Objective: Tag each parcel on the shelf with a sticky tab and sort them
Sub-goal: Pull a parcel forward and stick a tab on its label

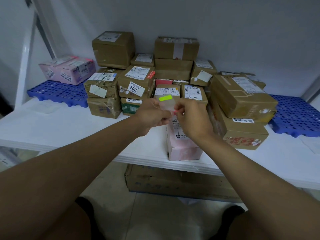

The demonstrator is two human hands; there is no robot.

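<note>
Dim cool light, soft shadows, wide-angle bending at edges, slight blur

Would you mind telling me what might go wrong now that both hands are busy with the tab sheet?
1. The pink tab pinched by the right hand is tiny and may curl or stick to the fingers.
2. The translucent sheet with the green tab, held by the left hand, could slip.
3. The long pink parcel reaches the white shelf edge; a nudge might tip it.

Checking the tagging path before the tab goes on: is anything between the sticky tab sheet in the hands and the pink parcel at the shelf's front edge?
Nothing visible: both hands hold the translucent tab sheet directly above the long pink parcel.
</note>
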